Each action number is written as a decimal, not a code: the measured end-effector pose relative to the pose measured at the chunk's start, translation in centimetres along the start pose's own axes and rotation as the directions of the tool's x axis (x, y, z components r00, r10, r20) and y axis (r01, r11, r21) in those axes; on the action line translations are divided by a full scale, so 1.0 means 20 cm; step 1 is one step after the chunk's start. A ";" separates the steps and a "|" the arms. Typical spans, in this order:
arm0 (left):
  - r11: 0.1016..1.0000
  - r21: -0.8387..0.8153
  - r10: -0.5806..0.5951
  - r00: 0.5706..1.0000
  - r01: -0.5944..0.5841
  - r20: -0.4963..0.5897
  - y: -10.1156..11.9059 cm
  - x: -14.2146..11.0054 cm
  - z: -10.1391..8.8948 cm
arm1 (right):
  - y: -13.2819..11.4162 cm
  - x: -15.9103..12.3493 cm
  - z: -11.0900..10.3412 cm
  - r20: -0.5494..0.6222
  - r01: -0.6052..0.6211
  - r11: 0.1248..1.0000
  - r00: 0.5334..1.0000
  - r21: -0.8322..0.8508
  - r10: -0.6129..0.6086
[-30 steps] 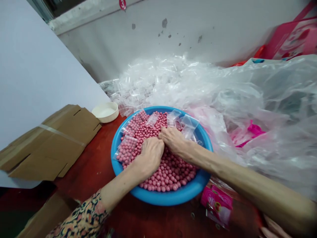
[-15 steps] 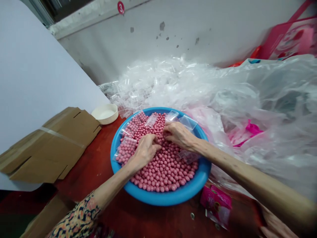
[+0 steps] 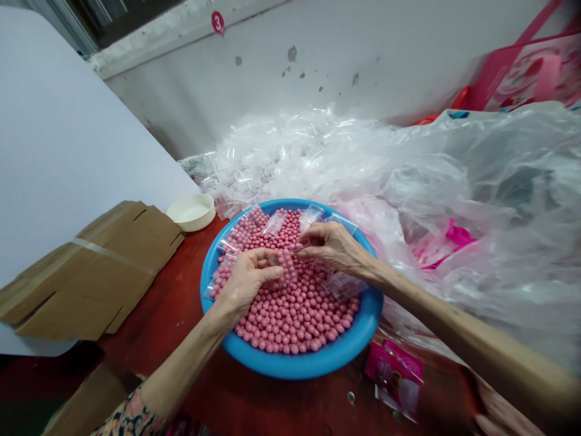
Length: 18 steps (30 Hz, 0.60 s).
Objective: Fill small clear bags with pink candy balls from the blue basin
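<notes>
A blue plastic basin [image 3: 302,363] full of round pink beads [image 3: 290,321] stands before me. Over the beads my left hand [image 3: 245,278] pinches a small clear plastic bag [image 3: 287,265] between thumb and fingers; pink beads show through it. My right hand [image 3: 333,245] faces it from the right, thumb and fingertips closed together close to the bag's edge. What those fingertips hold, if anything, is too small to make out. More clear bags lie on the beads, one of them at the back [image 3: 275,223] and another by the right rim [image 3: 344,286].
Behind the basin a heap of clear plastic bags [image 3: 272,145] lies against the wall. Crumpled plastic sheeting [image 3: 499,181] covers the right. A round white dish [image 3: 191,212] and flattened cardboard [image 3: 95,272] lie left. A pink printed packet [image 3: 394,375] rests on the red table [image 3: 158,327].
My left hand has turned and drawn back slightly left, and the small clear bag now shows in its fingers. My right hand stays near, its fingertips closed. The view has shifted slightly.
</notes>
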<state>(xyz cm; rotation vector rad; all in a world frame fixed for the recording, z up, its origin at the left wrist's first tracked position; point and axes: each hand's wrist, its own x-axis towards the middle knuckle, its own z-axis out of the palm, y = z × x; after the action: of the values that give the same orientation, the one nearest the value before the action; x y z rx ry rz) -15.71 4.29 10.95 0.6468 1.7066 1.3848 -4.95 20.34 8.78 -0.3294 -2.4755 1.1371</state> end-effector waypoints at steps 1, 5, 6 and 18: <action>1.000 -0.031 0.003 1.000 -0.004 -0.023 0.00 0.00 0.01 | 0.00 -0.01 0.00 -0.005 -0.008 1.000 1.000 0.024 0.008; 0.995 -0.087 0.048 0.996 -0.054 -0.070 -0.01 0.01 0.05 | 0.00 -0.02 0.01 -0.015 -0.028 0.996 0.999 0.084 0.029; 0.994 -0.083 0.067 0.994 -0.074 -0.085 0.00 0.01 0.05 | 0.00 -0.02 0.01 -0.015 -0.031 0.995 0.999 0.091 0.033; 0.981 0.003 0.194 0.966 -0.196 -0.174 -0.01 -0.07 0.06 | 0.00 -0.03 0.01 -0.002 -0.063 0.988 0.998 0.144 0.064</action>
<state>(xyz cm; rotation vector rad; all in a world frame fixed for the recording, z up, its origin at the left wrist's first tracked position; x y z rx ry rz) -14.06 3.81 11.11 0.7201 1.8052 1.6307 -4.52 19.98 8.57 -0.3717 -2.3760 1.3296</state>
